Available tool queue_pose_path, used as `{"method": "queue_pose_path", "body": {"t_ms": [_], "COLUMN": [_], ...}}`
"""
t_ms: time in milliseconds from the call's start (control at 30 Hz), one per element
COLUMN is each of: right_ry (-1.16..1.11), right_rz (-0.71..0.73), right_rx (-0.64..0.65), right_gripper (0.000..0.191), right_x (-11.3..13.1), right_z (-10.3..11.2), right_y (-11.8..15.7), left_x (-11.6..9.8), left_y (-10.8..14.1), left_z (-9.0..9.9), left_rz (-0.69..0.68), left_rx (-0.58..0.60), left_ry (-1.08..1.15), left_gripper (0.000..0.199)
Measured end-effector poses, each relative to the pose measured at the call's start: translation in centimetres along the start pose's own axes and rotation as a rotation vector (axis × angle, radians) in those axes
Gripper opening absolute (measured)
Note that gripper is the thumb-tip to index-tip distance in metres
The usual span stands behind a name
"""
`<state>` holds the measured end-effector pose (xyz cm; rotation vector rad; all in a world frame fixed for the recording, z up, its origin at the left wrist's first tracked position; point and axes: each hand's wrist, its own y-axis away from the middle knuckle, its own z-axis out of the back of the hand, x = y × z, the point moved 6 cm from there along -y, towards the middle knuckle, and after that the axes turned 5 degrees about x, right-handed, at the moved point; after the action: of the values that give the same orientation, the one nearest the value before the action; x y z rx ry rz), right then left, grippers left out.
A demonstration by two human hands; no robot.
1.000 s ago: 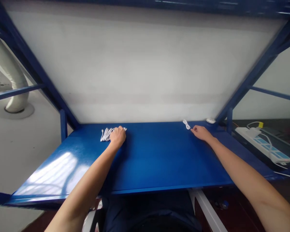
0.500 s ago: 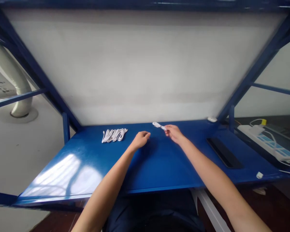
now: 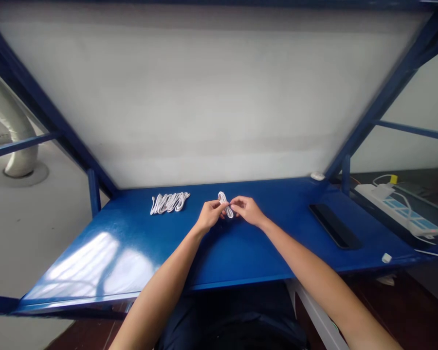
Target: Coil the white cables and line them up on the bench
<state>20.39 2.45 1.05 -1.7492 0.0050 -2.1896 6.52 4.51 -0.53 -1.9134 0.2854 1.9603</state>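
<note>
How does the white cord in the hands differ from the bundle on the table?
The held cord is pinched between the left hand and right hand, while the bundle lies untouched on the table. The held cord forms a small, tight loop; the bundle is wider, in many side-by-side folds. Both are thin and white.

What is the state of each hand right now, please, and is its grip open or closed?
Left hand: closed, pinching the looped white cable.
Right hand: closed, pinching the looped white cable too.
</note>
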Motion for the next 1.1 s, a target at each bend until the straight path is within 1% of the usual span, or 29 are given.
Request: {"method": "queue_pose_path", "body": {"t_ms": [67, 133, 200, 333, 400, 500, 600, 667, 767, 833, 867, 967, 1033, 1100], "right_ry": [0.090, 0.147, 0.119, -0.025, -0.088, -0.152, -0.072, 0.105, 0.506, 0.721, 0.785, 0.846, 0.815, 0.754], "right_rz": [0.047, 0.046, 0.014, -0.073, -0.136, -0.239, -0.284, -0.221, -0.013, 0.093, 0.126, 0.225, 0.271, 0.277], "right_rx": [-0.002, -0.024, -0.017, 0.019, 0.007, -0.017, -0.071, -0.146, -0.265, -0.285, -0.276, -0.212, -0.152, -0.088], "right_gripper": [0.015, 0.015, 0.016, 0.018, 0.018, 0.016, 0.015, 0.014, 0.016, 0.017, 0.018, 0.018, 0.018, 0.017], "right_x": [0.7, 0.9, 0.6, -0.3, -0.9, -1.9, -2.5, -2.1, -0.3, 0.7, 1.0, 1.6, 1.8, 1.7], "right_z": [0.1, 0.2, 0.1, -0.4, -0.5, -1.0, -1.3, -1.2, -1.3, -1.7, -1.9, -2.1, -1.9, -1.7], "right_y": [0.3, 0.4, 0.4, 0.1, 0.0, 0.0, 0.2, 0.5, 1.0, 1.4, 1.4, 1.4, 1.3, 1.1], "left_x": [-0.1, -0.2, -0.2, 0.0, -0.1, -0.1, -0.3, -0.4, -0.5, -0.7, -0.7, -0.9, -1.1, -1.2], "left_y": [0.1, 0.2, 0.3, 0.2, 0.2, 0.4, 0.7, 0.8, 0.8, 0.8, 0.7, 0.6, 0.6, 0.6], "left_z": [-0.1, -0.1, -0.1, -0.1, 0.0, 0.2, 0.3, 0.1, 0.0, 0.0, 0.1, 0.2, 0.3, 0.4], "left_rz": [0.010, 0.021, 0.033, 0.034, 0.017, -0.008, -0.048, -0.077, -0.093, -0.100, -0.104, -0.139, -0.165, -0.177], "left_rx": [0.002, 0.000, -0.006, -0.026, -0.046, -0.096, -0.167, -0.202, -0.234, -0.243, -0.238, -0.197, -0.157, -0.103], "left_ry": [0.012, 0.023, 0.031, 0.001, -0.064, -0.219, -0.390, -0.480, -0.545, -0.558, -0.562, -0.582, -0.587, -0.566], "left_gripper": [0.040, 0.040, 0.040, 0.041, 0.041, 0.042, 0.043, 0.045, 0.047, 0.047, 0.046, 0.041, 0.037, 0.035]}}
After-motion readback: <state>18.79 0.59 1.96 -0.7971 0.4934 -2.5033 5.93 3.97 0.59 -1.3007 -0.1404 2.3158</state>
